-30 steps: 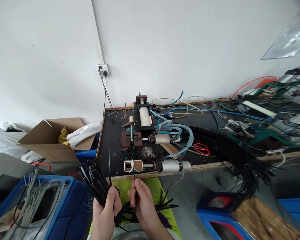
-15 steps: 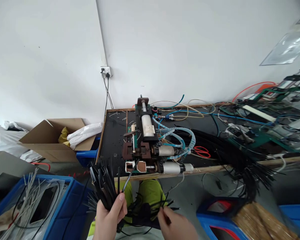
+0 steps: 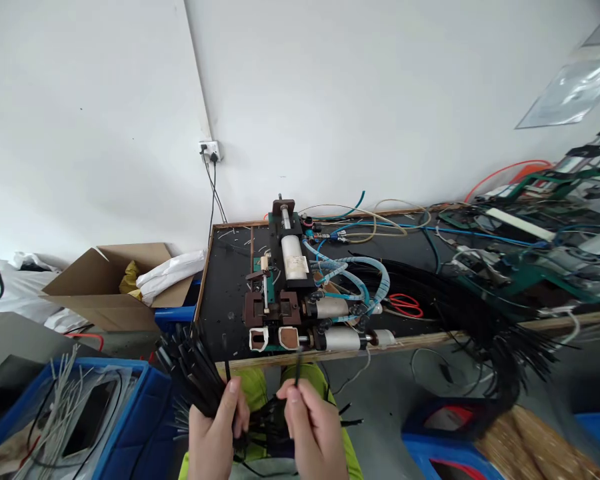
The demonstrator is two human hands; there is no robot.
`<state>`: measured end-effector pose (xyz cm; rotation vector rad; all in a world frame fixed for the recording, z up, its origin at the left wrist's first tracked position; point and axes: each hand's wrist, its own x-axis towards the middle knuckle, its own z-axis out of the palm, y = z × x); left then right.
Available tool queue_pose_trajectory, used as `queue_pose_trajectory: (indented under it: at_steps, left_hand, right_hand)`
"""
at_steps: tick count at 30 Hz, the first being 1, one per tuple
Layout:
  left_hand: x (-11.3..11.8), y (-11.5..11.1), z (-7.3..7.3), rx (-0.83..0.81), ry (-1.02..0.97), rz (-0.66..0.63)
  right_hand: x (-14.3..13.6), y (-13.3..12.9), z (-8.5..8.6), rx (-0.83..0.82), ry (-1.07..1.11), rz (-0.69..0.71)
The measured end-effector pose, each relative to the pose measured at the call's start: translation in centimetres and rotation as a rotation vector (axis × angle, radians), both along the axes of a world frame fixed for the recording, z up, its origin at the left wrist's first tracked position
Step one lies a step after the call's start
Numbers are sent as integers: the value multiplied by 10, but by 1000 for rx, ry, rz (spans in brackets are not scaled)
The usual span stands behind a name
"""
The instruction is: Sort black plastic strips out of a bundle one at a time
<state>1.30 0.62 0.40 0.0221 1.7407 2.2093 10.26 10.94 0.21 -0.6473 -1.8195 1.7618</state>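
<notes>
A thick bundle of black cables (image 3: 195, 370) is gripped in my left hand (image 3: 217, 423), at the bottom left of centre. Beside it, my right hand (image 3: 310, 417) pinches one black cable (image 3: 299, 371), whose upper end is blurred. More black cable ends lie over my lap between and behind the hands. Just beyond the hands, at the bench's front edge, stands a pneumatic machine (image 3: 295, 257) with white cylinders and two pale-rimmed brown blocks (image 3: 289, 338).
At the left is a blue crate (image 3: 130, 413) with pale wires and a phone. Behind it stands an open cardboard box (image 3: 100, 307). Black cables (image 3: 460, 313) lie along the bench (image 3: 220, 280) and hang off its front. Blue plastic stools (image 3: 425, 447) are at lower right.
My right hand has moved up and left, and now pinches an upright cable. The cable that reached from my left hand to the blocks is gone from there. The right block has shifted right, widening the gap.
</notes>
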Motion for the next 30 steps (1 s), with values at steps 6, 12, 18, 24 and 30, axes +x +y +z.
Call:
queue_pose_trajectory:
  at_steps: [6, 12, 18, 24, 30]
  left_hand:
    - [-1, 0, -3, 31, -123, -25]
    - [-7, 4, 13, 178, -69, 53]
    - [-4, 2, 8, 187, -86, 20]
    - [-2, 3, 7, 185, -112, 9]
    - [-1, 5, 9, 170, -117, 12]
  right_hand:
    - [0, 0, -9, 168, -112, 395]
    - [-10, 3, -33, -464, 149, 349]
    - [-38, -3, -48, -889, 356, 182]
    - [-44, -5, -50, -1046, 387, 196]
    - [-43, -4, -51, -1094, 430, 164]
